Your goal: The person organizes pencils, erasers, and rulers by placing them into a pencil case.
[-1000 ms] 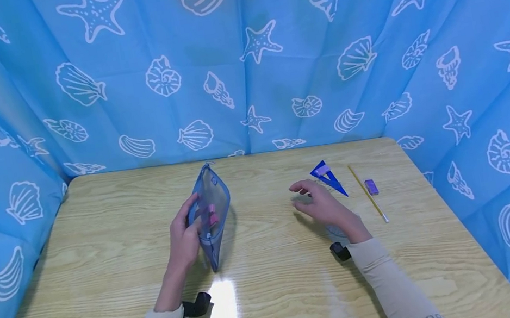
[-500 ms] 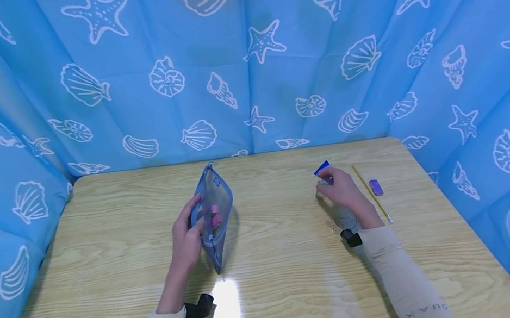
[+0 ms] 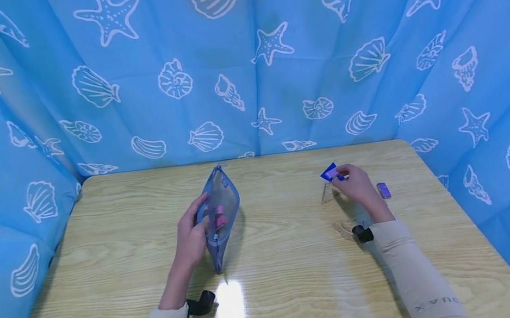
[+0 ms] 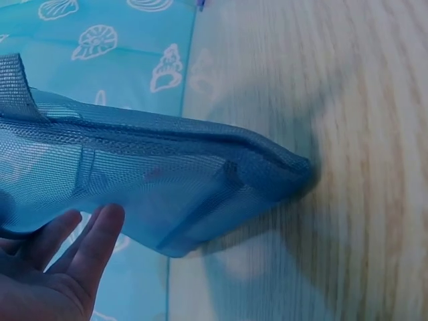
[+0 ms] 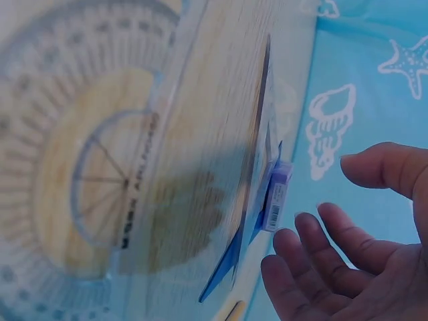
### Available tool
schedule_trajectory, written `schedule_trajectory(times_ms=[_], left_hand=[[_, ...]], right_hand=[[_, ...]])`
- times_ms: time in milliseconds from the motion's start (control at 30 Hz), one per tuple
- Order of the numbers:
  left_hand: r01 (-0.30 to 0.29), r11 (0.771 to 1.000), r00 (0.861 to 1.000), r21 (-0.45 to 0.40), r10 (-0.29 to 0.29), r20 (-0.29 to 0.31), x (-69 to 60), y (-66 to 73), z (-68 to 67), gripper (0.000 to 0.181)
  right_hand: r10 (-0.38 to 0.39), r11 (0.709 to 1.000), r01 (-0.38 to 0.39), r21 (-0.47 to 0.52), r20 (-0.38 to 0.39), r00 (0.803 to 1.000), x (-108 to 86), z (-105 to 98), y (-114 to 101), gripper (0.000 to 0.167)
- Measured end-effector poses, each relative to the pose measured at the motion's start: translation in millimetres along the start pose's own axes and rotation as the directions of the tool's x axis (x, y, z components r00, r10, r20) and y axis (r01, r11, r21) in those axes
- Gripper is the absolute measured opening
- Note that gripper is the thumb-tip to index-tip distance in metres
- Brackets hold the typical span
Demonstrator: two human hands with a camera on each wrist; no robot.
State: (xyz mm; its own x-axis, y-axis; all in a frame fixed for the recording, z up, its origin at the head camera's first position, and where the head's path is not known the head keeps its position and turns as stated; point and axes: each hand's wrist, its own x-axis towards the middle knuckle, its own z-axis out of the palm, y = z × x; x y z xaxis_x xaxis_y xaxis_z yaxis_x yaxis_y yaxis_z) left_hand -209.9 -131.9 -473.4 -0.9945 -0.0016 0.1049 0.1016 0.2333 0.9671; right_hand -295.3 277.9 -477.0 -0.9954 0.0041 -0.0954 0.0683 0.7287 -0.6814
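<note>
Left hand grips the blue mesh pouch, mouth open. Right hand has thumb and fingers apart beside a lilac block on the blue set square; can't tell if it's touching. Looks like the pick-up step to me, so the next move calls for a careful pinch. Clear protractor sits under that wrist. Table stretches broadly between the hands; far edge and curtain aren't far beyond.
</note>
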Motion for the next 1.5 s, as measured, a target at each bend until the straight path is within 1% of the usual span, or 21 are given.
schedule_trajectory(times_ms=[167, 333, 467, 567, 667, 800, 1000, 1167, 1333, 1500], left_hand=[[0.008, 1.000, 1.000, 0.003, -0.008, 0.007, 0.7, -0.3, 2.3, 0.070], [0.008, 1.000, 1.000, -0.015, -0.008, -0.015, 1.2, -3.3, 2.7, 0.069], [0.002, 0.999, 1.000, -0.032, -0.003, -0.021, 0.6, -5.1, 2.2, 0.068], [-0.007, 0.999, 1.000, -0.042, 0.006, -0.022, 0.0, -6.2, 1.9, 0.068], [-0.014, 0.999, 1.000, -0.047, 0.013, -0.022, -0.4, -7.3, 1.4, 0.069], [-0.012, 0.999, 1.000, -0.041, 0.012, -0.018, -0.4, -7.5, 1.1, 0.070], [-0.004, 0.999, 1.000, -0.034, 0.003, -0.020, -0.4, -7.6, 0.1, 0.072], [0.003, 0.999, 1.000, -0.039, -0.003, -0.011, 0.5, -6.7, 1.0, 0.072], [0.006, 0.999, 1.000, -0.037, -0.006, -0.008, 0.5, -6.1, 0.9, 0.068], [0.009, 0.999, 1.000, -0.037, -0.009, -0.008, 1.0, -4.9, 1.6, 0.068]], right_hand=[[0.030, 0.999, -0.030, -0.042, 0.005, 1.000, 6.2, -4, -1, 0.059], [0.040, 0.996, -0.042, -0.081, -0.017, 0.999, 17.7, -3, 2, 0.062], [0.043, 0.988, -0.048, -0.146, -0.038, 0.998, 28.9, -2, 9, 0.061], [0.049, 0.976, -0.055, -0.211, -0.030, 0.998, 33.9, -2, 12, 0.058], [0.046, 0.966, -0.049, -0.254, -0.016, 0.999, 36.0, -1, 13, 0.059], [0.043, 0.963, -0.046, -0.265, -0.016, 0.999, 35.8, 1, 13, 0.063], [0.027, 0.958, -0.034, -0.283, -0.029, 0.999, 36.4, 1, 12, 0.061], [0.012, 0.966, -0.020, -0.259, -0.034, 0.999, 37.1, -1, 13, 0.060], [0.011, 0.985, -0.013, -0.170, -0.016, 1.000, 35.0, -1, 12, 0.060], [-0.032, 0.996, 0.030, -0.087, -0.024, 0.999, 27.8, -1, 10, 0.055]])
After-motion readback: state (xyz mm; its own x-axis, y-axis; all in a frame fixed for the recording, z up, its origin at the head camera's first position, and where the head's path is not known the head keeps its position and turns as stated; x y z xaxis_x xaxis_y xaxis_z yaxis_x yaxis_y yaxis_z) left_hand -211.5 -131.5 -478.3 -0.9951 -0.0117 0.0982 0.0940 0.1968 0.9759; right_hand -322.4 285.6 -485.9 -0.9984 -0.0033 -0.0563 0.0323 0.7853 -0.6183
